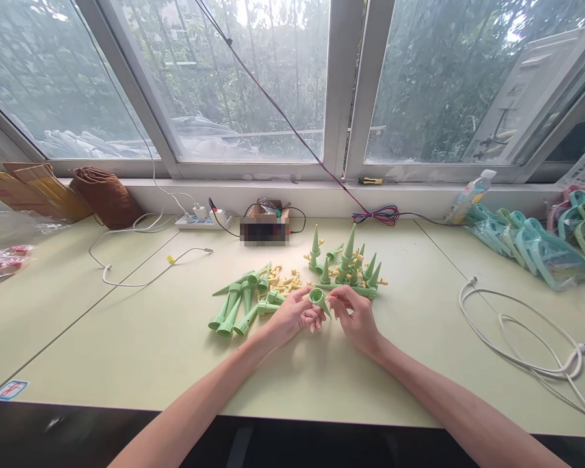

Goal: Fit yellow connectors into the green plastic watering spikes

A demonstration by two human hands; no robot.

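My left hand (292,316) is closed round a green plastic cone spike (318,300), its open round end facing up toward me. My right hand (355,316) pinches at the spike's right side, with a small yellow part barely showing at its fingertips. Just left of my hands lie several green spikes (234,304) on their sides. Loose small yellow pieces (283,282) are scattered behind them. Beyond my right hand stand several green spikes (348,263) upright, points up, with yellow pieces on them.
The pale green table (127,338) meets a window sill. A power strip (202,221) with white cables, a small box (266,224), a brown bag (104,195), cardboard, teal plastic hangers (531,244), a bottle and a coiled white cable (517,338) lie around.
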